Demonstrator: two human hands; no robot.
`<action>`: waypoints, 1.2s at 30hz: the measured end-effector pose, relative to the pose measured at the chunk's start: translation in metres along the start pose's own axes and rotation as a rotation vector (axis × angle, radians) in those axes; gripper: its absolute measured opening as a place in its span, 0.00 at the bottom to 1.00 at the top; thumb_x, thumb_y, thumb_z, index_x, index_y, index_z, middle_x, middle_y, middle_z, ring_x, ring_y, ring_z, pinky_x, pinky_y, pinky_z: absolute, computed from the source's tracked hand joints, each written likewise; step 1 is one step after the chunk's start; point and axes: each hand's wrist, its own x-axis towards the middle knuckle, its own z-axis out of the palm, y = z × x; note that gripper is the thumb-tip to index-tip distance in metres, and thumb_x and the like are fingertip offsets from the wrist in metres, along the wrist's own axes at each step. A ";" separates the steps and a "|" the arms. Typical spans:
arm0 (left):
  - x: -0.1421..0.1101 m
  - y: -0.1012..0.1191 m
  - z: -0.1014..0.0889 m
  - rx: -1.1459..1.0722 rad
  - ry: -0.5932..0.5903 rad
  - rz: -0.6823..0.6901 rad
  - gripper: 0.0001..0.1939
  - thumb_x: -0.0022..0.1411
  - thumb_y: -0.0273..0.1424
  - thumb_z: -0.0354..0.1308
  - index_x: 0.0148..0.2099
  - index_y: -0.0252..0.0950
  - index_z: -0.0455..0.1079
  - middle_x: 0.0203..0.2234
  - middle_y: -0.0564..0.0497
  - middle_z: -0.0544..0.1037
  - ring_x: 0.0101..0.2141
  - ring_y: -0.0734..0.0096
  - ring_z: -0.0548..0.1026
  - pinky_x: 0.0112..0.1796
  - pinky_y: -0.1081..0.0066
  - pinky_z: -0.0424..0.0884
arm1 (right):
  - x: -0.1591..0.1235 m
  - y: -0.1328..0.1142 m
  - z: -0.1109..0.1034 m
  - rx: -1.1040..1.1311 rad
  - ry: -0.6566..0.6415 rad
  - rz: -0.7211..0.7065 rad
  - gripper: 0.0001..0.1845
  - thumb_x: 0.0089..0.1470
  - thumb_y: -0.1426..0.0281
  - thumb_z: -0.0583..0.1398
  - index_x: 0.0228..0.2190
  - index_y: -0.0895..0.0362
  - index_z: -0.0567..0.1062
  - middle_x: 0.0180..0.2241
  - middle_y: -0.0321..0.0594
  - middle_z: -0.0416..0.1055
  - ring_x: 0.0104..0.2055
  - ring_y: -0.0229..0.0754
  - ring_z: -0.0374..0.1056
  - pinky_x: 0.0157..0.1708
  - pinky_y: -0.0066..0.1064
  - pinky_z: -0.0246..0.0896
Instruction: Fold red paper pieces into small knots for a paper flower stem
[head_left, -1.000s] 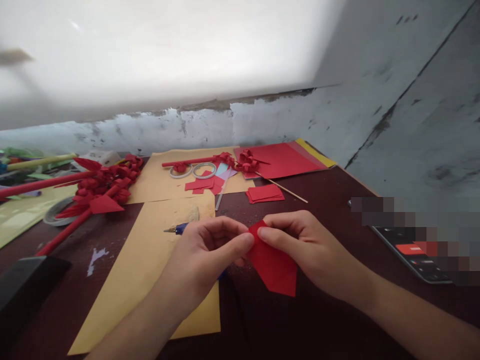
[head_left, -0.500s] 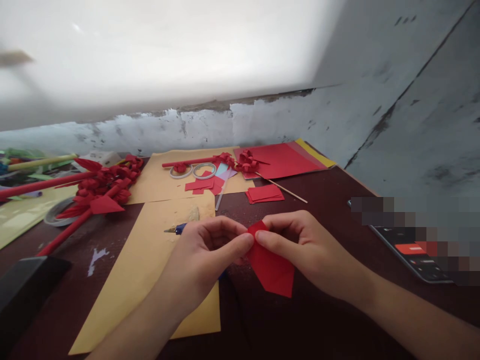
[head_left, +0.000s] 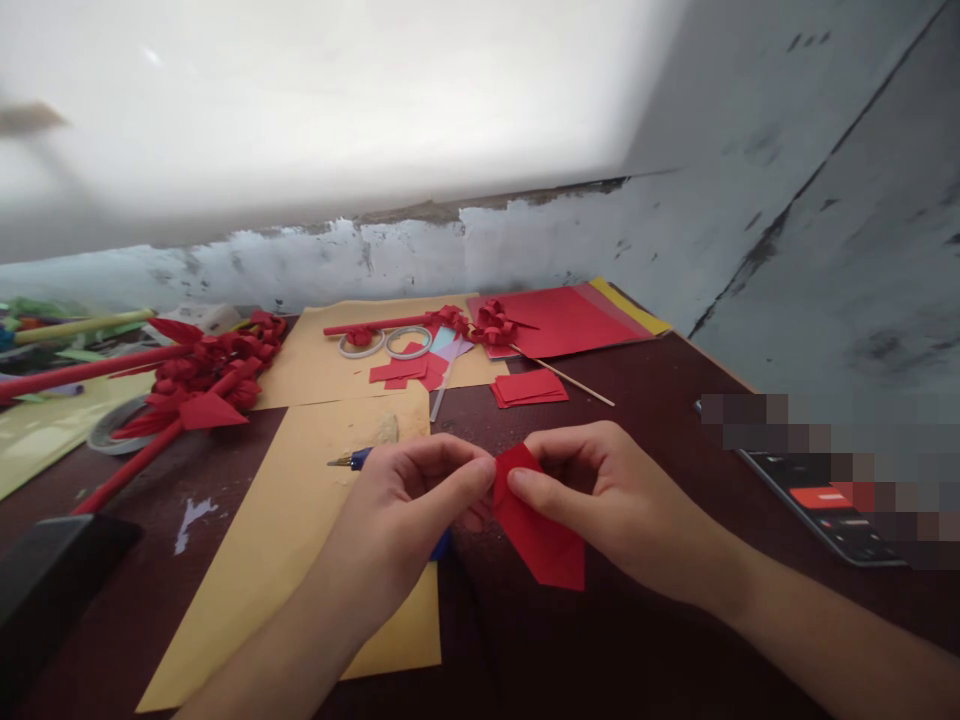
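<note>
A folded piece of red paper (head_left: 541, 535) with a pointed lower end is held above the dark table. My right hand (head_left: 600, 485) pinches its upper part between thumb and fingers. The fingers of my left hand (head_left: 420, 510) are closed at the paper's upper left edge, thumb against fingertips. Behind my left hand lies a blue glue gun (head_left: 360, 459), its metal tip pointing left and most of its body hidden. A small stack of red paper pieces (head_left: 531, 389) lies beyond my hands.
Yellow-tan sheets (head_left: 255, 560) cover part of the table. Red paper flowers on stems (head_left: 202, 375) lie at left, beside a black object (head_left: 67, 570). Tape rolls (head_left: 409, 343), a thin wooden stick (head_left: 570, 372) and red sheets (head_left: 577, 315) lie farther back. A phone (head_left: 832, 520) is at right.
My left thumb has shifted slightly left, from the face of the red paper to its edge. The paper has turned a little in my right hand.
</note>
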 end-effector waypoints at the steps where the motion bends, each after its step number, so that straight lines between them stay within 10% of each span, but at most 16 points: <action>1: 0.000 0.000 0.000 0.013 0.003 -0.001 0.10 0.62 0.36 0.71 0.33 0.35 0.83 0.23 0.52 0.80 0.25 0.77 0.76 0.29 0.79 0.71 | -0.001 0.000 0.000 -0.006 0.006 0.000 0.09 0.57 0.72 0.70 0.25 0.58 0.80 0.22 0.30 0.69 0.25 0.33 0.60 0.26 0.22 0.56; 36: -0.009 0.008 0.013 0.283 0.218 0.094 0.09 0.58 0.37 0.70 0.30 0.36 0.81 0.23 0.51 0.80 0.23 0.72 0.74 0.25 0.75 0.68 | 0.001 0.002 -0.001 -0.058 0.011 0.009 0.16 0.57 0.66 0.69 0.22 0.58 0.76 0.22 0.31 0.64 0.25 0.34 0.55 0.24 0.26 0.51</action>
